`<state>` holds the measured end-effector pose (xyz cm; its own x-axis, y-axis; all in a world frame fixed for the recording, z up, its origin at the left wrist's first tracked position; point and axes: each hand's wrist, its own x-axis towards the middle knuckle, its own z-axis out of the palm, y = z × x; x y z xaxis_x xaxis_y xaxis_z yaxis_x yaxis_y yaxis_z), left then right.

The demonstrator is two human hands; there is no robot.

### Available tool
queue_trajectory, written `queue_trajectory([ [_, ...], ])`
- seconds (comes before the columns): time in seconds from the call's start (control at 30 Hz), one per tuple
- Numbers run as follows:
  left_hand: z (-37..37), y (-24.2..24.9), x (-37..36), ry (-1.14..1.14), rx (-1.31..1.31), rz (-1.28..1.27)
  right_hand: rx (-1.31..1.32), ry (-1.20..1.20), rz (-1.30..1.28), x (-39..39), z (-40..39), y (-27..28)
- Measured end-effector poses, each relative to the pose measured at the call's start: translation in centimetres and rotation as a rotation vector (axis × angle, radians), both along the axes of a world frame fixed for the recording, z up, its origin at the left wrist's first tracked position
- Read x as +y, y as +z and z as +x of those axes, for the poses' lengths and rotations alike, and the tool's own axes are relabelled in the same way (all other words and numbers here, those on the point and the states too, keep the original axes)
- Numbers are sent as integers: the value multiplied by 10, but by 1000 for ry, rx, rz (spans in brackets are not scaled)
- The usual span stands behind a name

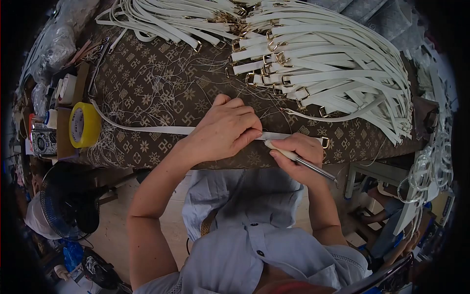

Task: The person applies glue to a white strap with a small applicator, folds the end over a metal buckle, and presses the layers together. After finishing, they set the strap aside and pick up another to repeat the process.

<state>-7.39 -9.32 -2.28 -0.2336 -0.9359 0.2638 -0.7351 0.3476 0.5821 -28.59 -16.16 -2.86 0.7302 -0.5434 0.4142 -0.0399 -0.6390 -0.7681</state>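
Pale blue-grey short-sleeved shirt, buttoned front with dark buttons, collar open. Forearms bare, no watch, no gloves; left hand and right hand without rings.

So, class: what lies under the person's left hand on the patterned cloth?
A white strap runs under the left hand, flat on the patterned cloth. The stretch beneath the palm is hidden; it reappears toward the right hand.

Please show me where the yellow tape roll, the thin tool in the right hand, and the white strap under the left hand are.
yellow tape roll (84,125), head view, outer rim.
thin tool (313,167), head view, metal shaft.
white strap (147,129), head view, bare stretch.
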Motion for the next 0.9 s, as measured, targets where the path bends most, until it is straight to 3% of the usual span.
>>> queue_trajectory([
  [0.9, -1, -1, 1, 1, 4, -1, 24, -4, -68, 0, 3, -4],
])
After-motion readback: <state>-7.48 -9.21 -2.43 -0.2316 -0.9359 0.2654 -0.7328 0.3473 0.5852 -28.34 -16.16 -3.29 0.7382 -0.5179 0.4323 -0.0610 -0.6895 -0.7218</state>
